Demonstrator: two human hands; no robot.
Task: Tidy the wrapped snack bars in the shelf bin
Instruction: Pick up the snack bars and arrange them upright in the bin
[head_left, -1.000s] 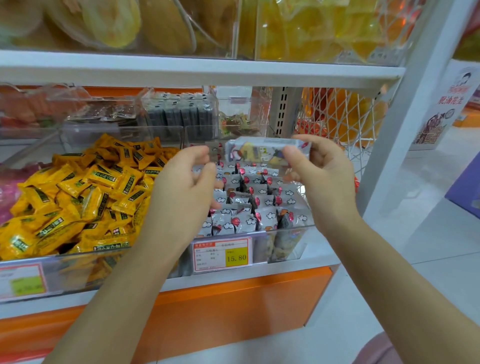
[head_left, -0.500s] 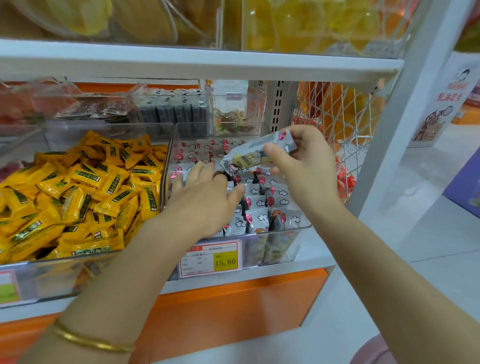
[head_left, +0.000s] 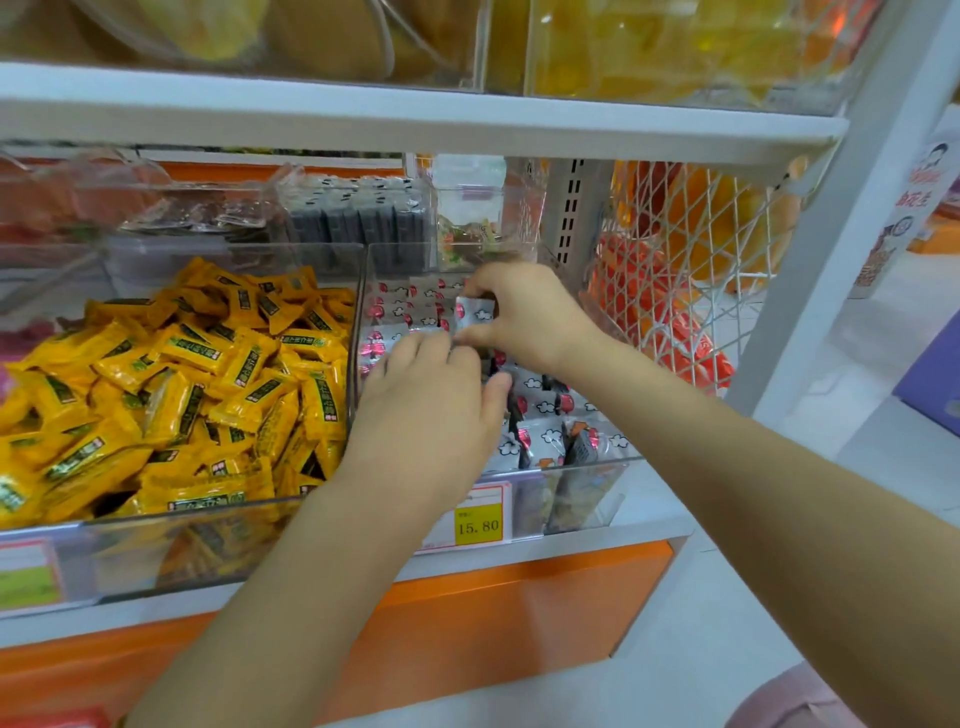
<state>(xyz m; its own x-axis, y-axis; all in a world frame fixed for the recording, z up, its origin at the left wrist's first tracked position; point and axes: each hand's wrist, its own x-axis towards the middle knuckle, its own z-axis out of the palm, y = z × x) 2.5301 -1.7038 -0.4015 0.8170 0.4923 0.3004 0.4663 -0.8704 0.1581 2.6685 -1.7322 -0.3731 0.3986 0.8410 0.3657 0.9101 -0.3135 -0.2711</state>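
Note:
A clear shelf bin (head_left: 597, 461) holds several silver wrapped snack bars (head_left: 540, 441) with red marks and cloud prints, standing in rows. My right hand (head_left: 530, 317) is over the back of the bin and pinches one silver bar (head_left: 475, 313) between thumb and fingers, holding it upright among the rows. My left hand (head_left: 431, 410) lies on the bars in the middle of the bin, fingers stretched forward, their tips close to the held bar. The bars under both hands are hidden.
A bin of yellow wrapped candies (head_left: 182, 389) adjoins on the left. A price tag (head_left: 480, 525) reading 15.80 hangs on the bin's front. A white wire mesh basket (head_left: 685, 270) stands to the right, a white shelf board (head_left: 415, 119) runs overhead, and more clear boxes stand behind.
My right hand has brought the silver bar down from above the bin into its back rows. My left hand let go of the bar and moved forward onto the bars.

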